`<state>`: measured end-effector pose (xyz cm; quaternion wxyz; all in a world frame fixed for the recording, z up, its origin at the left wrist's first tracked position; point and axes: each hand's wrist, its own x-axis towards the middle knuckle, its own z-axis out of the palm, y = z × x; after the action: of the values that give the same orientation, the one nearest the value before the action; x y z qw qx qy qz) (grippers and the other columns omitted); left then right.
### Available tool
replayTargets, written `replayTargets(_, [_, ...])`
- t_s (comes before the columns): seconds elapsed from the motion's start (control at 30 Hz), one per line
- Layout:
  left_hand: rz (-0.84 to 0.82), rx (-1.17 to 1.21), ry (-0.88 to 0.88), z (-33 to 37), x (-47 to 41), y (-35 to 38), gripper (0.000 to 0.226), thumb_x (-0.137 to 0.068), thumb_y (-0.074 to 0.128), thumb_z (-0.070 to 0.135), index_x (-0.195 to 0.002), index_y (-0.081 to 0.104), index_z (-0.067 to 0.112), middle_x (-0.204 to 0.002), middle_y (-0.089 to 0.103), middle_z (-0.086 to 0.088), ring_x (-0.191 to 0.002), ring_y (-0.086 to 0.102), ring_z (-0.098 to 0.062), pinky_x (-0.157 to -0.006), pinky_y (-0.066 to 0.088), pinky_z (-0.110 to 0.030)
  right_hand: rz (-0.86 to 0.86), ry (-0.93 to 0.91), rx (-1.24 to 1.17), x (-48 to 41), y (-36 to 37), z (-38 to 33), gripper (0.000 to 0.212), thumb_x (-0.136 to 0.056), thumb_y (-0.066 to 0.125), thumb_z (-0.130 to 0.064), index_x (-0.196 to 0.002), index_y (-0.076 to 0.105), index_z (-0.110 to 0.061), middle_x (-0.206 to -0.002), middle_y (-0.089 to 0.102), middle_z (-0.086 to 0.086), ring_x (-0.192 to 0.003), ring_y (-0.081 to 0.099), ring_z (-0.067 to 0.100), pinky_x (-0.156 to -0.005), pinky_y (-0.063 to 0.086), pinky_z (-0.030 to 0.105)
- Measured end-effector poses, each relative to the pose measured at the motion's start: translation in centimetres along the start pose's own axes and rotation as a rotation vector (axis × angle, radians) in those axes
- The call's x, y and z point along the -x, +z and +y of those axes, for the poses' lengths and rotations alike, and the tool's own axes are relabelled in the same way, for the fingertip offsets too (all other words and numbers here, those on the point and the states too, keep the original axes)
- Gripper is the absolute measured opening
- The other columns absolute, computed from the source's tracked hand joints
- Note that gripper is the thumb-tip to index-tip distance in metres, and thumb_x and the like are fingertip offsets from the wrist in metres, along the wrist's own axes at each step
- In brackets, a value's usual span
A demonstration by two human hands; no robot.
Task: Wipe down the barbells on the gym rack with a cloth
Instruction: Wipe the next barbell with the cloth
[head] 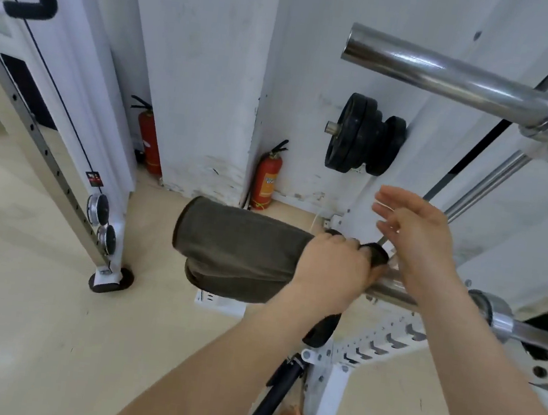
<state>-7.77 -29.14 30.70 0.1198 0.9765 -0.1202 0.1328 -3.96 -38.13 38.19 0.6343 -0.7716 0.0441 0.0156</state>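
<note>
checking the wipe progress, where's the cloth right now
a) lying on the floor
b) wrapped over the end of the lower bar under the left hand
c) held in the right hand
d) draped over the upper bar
b: the dark cloth covers the lower barbell sleeve end, gripped by the left hand; the right hand is open above the bar.

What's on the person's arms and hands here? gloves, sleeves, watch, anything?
Nothing is worn. Both forearms are bare as far as the frame shows them, with no sleeve edge in view. The left hand and right hand have no gloves, and no watch, band or ring shows on either wrist or on the visible fingers. The right hand's fingertips are motion-blurred, so small detail there can't be checked.
</note>
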Motion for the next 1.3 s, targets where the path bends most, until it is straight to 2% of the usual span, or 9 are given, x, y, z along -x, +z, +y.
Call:
replayTargets(0.2, [-0.072, 0.685, 0.125, 1.0, 2.5, -5.6, 0.022, -0.096, 0.050, 0.035, -0.088, 0.061, 0.017, -0.080, 0.061, 0.003, -0.074, 0.056, -0.012, -0.071, 0.049, -0.036, -0.110, -0.101, 0.294, 0.0, -4.1, -0.4, 0.039, -0.090, 0.049, -0.006, -0.120, 0.063, -0.026, -0.123, 0.062, -0.010, -0.114, 0.057, 0.007, -0.104, 0.042, 0.037])
replayTargets(0.37, [0.403, 0.504, -0.614, -11.9, 9.7, -5.3, 0.028, -0.093, 0.054, 0.022, -0.118, 0.063, 0.028, -0.113, 0.061, 0.003, -0.103, 0.055, -0.014, -0.094, 0.047, -0.040, -0.512, -0.453, 1.087, 3.1, 6.9, 1.2, 0.076, -0.080, 0.045, -0.076, -0.143, 0.031, -0.037, -0.146, 0.042, -0.006, -0.130, 0.042, 0.020, -0.102, 0.040, 0.044])
replayTargets(0.53, [0.289, 0.449, -0.541, -14.9, 9.0, -2.5, 0.025, -0.100, 0.039, 0.032, -0.108, 0.063, 0.027, -0.103, 0.062, 0.002, -0.093, 0.048, -0.006, -0.078, 0.035, -0.019, -0.423, -0.738, 1.316, 3.8, 13.3, 4.2, 0.066, -0.083, 0.036, -0.076, -0.124, 0.045, -0.026, -0.110, 0.062, 0.004, -0.096, 0.061, 0.026, -0.069, 0.040, 0.036])
replayTargets(0.6, [0.311, 0.549, -0.573, -14.8, 8.4, -2.3, 0.025, -0.102, 0.034, 0.034, -0.091, 0.056, 0.033, -0.087, 0.060, 0.001, -0.079, 0.053, -0.014, -0.071, 0.042, -0.026, -0.393, -0.805, 1.318, 2.5, 9.9, 4.9, 0.066, -0.081, 0.030, -0.080, -0.115, 0.047, -0.027, -0.102, 0.064, -0.001, -0.086, 0.063, 0.023, -0.063, 0.042, 0.033])
replayTargets(0.77, [0.077, 0.553, -0.780, -14.8, 6.2, -4.3, 0.034, -0.098, 0.028, 0.024, -0.078, 0.051, 0.006, -0.074, 0.053, -0.010, -0.075, 0.054, -0.033, -0.065, 0.041, -0.038, -0.336, -0.699, 1.440, 0.0, -2.8, 6.5, 0.081, -0.070, 0.011, -0.090, -0.111, 0.049, -0.031, -0.087, 0.063, -0.012, -0.073, 0.061, 0.012, -0.062, 0.052, 0.031])
replayTargets(0.9, [-0.169, 0.510, -0.941, -13.9, 4.6, -6.8, 0.037, -0.100, 0.026, 0.022, -0.075, 0.048, 0.005, -0.074, 0.055, -0.016, -0.054, 0.049, -0.026, -0.052, 0.037, -0.030, -0.323, -0.606, 1.452, 0.1, -5.2, 6.6, 0.072, -0.067, 0.034, -0.090, -0.106, 0.050, -0.031, -0.088, 0.061, -0.012, -0.074, 0.058, 0.011, -0.060, 0.045, 0.029])
replayTargets(1.07, [0.175, 0.827, -0.781, -13.0, 7.8, -5.8, 0.025, -0.101, 0.037, 0.017, -0.094, 0.060, 0.013, -0.082, 0.052, 0.004, -0.072, 0.047, -0.012, -0.063, 0.041, -0.021, -0.311, -0.742, 1.430, 1.7, 2.7, 6.6, 0.064, -0.074, 0.057, -0.072, -0.115, 0.048, -0.024, -0.107, 0.063, 0.000, -0.090, 0.061, 0.020, -0.077, 0.045, 0.036])
replayTargets(1.17, [0.173, 0.427, -0.639, -12.5, 7.8, -6.3, 0.033, -0.083, 0.048, -0.005, -0.089, 0.065, 0.023, -0.097, 0.058, 0.008, -0.084, 0.052, -0.013, -0.081, 0.043, -0.027, -0.408, -0.818, 1.311, 2.4, 5.4, 6.1, 0.083, -0.074, 0.059, -0.071, -0.137, 0.038, -0.021, -0.127, 0.055, 0.002, -0.110, 0.055, 0.023, -0.089, 0.042, 0.041])
replayTargets(1.3, [0.110, 0.131, -0.389, -7.4, 3.6, -4.9, 0.024, -0.088, 0.047, 0.017, -0.103, 0.066, 0.021, -0.112, 0.065, -0.001, -0.103, 0.057, -0.026, -0.090, 0.041, -0.038, -0.367, -0.839, 1.421, 1.8, 0.7, 7.6, 0.093, -0.075, 0.059, -0.069, -0.147, 0.026, -0.020, -0.127, 0.053, 0.004, -0.114, 0.053, 0.025, -0.094, 0.040, 0.042])
